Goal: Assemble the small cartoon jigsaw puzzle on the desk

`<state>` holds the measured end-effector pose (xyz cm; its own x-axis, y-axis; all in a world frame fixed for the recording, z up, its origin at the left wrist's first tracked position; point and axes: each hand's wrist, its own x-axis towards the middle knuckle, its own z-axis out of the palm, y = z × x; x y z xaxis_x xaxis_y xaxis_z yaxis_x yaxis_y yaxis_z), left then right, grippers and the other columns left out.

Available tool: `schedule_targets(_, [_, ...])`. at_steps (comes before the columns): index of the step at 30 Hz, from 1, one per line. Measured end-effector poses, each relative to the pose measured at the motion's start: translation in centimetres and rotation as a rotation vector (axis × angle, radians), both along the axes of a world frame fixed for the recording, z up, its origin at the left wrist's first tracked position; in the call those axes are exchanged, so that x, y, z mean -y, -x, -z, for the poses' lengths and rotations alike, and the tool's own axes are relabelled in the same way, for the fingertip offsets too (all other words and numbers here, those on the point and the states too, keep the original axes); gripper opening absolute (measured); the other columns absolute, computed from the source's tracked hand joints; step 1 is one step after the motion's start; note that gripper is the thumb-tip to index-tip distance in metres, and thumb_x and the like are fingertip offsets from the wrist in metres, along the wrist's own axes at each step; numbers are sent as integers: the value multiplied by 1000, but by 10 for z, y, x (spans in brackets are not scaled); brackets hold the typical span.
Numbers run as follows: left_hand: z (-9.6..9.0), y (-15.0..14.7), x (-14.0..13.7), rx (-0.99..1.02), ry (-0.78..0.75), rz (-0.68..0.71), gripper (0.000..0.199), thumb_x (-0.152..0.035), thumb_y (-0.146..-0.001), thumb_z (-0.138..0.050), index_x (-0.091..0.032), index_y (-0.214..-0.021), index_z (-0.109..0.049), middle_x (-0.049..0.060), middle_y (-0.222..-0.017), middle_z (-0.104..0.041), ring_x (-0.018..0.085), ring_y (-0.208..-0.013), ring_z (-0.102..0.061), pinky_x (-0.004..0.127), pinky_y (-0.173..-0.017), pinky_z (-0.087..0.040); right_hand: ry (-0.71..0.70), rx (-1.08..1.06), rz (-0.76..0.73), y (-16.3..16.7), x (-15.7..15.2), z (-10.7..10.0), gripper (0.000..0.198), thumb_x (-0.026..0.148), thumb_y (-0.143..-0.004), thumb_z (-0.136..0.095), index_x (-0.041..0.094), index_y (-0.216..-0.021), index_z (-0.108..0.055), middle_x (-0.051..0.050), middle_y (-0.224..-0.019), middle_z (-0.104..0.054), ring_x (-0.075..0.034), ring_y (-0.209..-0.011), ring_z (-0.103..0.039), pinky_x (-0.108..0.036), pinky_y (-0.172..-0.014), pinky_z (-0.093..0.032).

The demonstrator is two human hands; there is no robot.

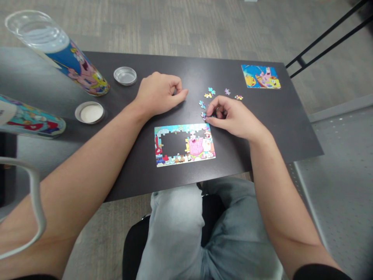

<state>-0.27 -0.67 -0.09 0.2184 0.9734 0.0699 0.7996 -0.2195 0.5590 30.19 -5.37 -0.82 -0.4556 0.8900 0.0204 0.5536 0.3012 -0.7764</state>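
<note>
— That dark surface (pixel 274 128) is not big, and the tall open tube (pixel 58 50) at the far left corner looks tilted from here. One sweep of that long left forearm and I'd guess it rolls off.

— There's a second tube (pixel 29 118) lying on its side at the left edge too, with two round lids (pixel 125 76) near them. Those could get knocked as well.

— The half-built puzzle (pixel 184 144) sits close to the near edge, right in front of the person. Frame's done, a dark gap left of middle. If a wrist drags over it, the joined rows might buckle.

— What about the hands?

— Left hand (pixel 159 95) rests on the surface beyond the puzzle, loosely curled; I cannot tell whether it holds anything. Right hand (pixel 233 116) has its fingers (pixel 214 118) pinched on a small piece (pixel 203 115), just past the puzzle's upper right corner.

— And the loose pieces (pixel 211 92)?

— Scattered just beyond that right hand. Tiny things; a careless knuckle could flick one to the floor, I'd say. The little reference picture (pixel 260 76) lies at the far right corner, well apart.
</note>
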Motion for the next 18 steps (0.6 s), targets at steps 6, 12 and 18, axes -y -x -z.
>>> schedule_targets(6, [3,0,-2,-20,-8,-14,33,-64,-100,-81,-34,-89,-76,3,-74,-69,39,-122,-77,50,-99,-50,-83,0,-47,-1,-4,4,29,49,-103,-99,30,-121,-86,-6,-114,-82,-25,-87,-68,-44,-86,-59])
schedule_targets(12, [1,-1,0,-17,20,-16,33,-65,-102,-77,-34,-91,-75,0,-76,-69,34,-121,-73,49,-105,-46,-127,75,-22,-3,-4,1,31,52,-103,-100,27,-116,-87,-4,-107,-74,-24,-88,-66,-44,-88,-59])
schedule_targets(18, [-7,0,6,6,60,13,36,-68,-106,-75,-34,-95,-76,-1,-74,-65,34,-127,-67,50,-109,-42,-31,35,-21,0,-1,0,28,43,-100,-98,31,-115,-78,-1,-95,-75,-25,-84,-64,-42,-81,-55])
